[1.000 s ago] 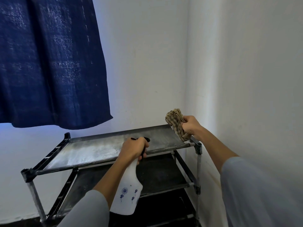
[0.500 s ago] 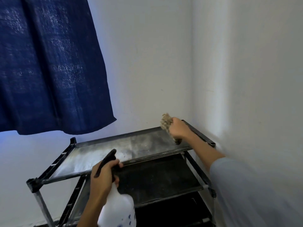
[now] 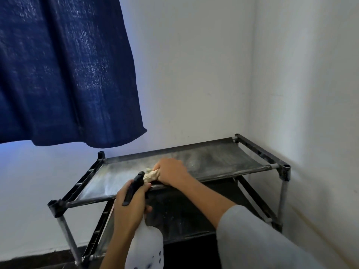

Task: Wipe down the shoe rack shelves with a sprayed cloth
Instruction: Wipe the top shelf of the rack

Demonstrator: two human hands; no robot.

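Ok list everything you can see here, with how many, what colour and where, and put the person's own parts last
shoe rack: one, black frame with grey poles, in the room corner
top shelf: one, dark and dusty, uppermost
lower shelf: one, dark, beneath it
cloth: one, beige, on the top shelf
spray bottle: one, white with black trigger, near front
curtain: one, dark blue, upper left
left hand: holds the bottle
right hand: grips the cloth

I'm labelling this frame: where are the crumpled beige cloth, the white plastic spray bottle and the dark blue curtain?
crumpled beige cloth (image 3: 150,174): head view, bunched end beside the knuckles.
white plastic spray bottle (image 3: 144,247): head view, translucent body.
dark blue curtain (image 3: 64,70): head view, middle of the fabric.
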